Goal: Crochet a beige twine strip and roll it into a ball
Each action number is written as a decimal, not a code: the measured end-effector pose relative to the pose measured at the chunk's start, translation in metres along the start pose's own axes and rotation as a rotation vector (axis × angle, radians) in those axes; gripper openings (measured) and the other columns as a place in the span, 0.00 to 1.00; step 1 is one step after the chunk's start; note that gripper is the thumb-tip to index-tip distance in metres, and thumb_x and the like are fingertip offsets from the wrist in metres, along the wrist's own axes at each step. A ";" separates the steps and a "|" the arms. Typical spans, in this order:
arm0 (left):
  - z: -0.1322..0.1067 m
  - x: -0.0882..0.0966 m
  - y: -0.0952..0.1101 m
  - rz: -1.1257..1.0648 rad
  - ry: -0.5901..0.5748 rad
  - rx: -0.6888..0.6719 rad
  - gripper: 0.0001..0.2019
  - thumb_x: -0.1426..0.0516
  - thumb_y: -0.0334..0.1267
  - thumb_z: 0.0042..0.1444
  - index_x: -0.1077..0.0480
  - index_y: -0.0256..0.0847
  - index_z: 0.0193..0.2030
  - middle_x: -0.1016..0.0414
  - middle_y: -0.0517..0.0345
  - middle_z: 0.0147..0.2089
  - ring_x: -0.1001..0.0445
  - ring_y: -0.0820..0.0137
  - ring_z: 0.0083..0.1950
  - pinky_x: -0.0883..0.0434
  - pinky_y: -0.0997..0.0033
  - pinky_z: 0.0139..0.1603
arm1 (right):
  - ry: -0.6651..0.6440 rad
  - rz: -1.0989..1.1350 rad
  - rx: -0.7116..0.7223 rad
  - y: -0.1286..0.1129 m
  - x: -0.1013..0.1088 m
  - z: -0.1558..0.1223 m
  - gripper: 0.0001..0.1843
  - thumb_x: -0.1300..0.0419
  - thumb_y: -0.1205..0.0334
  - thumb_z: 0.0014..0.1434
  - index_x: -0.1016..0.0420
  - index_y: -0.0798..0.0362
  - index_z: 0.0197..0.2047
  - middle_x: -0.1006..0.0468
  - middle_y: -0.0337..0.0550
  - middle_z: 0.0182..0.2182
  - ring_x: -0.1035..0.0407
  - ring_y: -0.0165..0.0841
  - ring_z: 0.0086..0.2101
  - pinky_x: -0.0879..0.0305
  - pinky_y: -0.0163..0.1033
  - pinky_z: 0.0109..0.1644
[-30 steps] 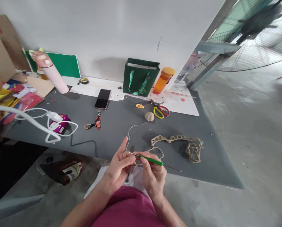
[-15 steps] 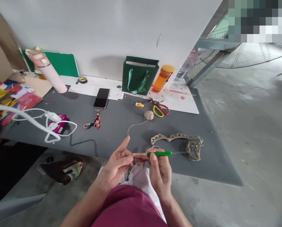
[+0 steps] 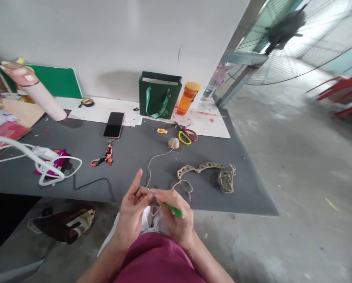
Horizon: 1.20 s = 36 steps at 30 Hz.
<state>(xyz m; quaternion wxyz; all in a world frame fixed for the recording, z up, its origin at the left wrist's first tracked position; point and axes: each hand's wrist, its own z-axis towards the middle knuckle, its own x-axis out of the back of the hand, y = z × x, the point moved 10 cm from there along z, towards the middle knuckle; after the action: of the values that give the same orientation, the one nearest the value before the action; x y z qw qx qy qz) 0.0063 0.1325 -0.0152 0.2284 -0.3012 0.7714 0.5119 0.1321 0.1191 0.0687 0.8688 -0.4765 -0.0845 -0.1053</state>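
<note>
My left hand (image 3: 132,208) is raised with its fingers up, and a thin tan yarn (image 3: 154,159) runs through them from a small yarn ball (image 3: 173,143) on the table. My right hand (image 3: 177,220) grips a green-handled crochet hook (image 3: 173,210), its metal tip reaching to my left fingers. A loose yarn loop (image 3: 183,184) lies just beyond my right hand. Farther right on the grey table (image 3: 140,184) lies a long crocheted tan chain (image 3: 211,171), which neither hand touches. My fingers hide the hook's head.
Beyond the hands lie a black smartphone (image 3: 114,125), a beaded strap (image 3: 107,155), and yellow-and-red scissors (image 3: 186,135). A green paper bag (image 3: 160,95) and an orange bottle (image 3: 187,98) stand at the back. White cable (image 3: 46,165) lies at left; the concrete floor (image 3: 282,177) is at right.
My right hand has come back left and down, bringing the hook from a level pose out to the right into my left fingers. The whole scene has shifted left in view.
</note>
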 end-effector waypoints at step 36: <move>-0.010 0.000 0.013 0.381 0.008 -0.056 0.46 0.30 0.42 0.51 0.44 0.52 0.75 0.29 0.67 0.30 0.29 0.74 0.34 0.27 0.73 0.41 | 0.134 0.787 -0.669 0.063 -0.030 -0.027 0.08 0.28 0.54 0.57 0.16 0.49 0.36 0.17 0.40 0.28 0.25 0.30 0.28 0.27 0.34 0.35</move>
<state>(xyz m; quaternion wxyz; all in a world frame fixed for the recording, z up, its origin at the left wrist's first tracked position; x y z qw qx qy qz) -0.0026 0.1270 -0.0031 0.1160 -0.1581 0.8009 0.5658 0.1208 0.1323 -0.0042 0.6464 -0.7158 0.1952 0.1779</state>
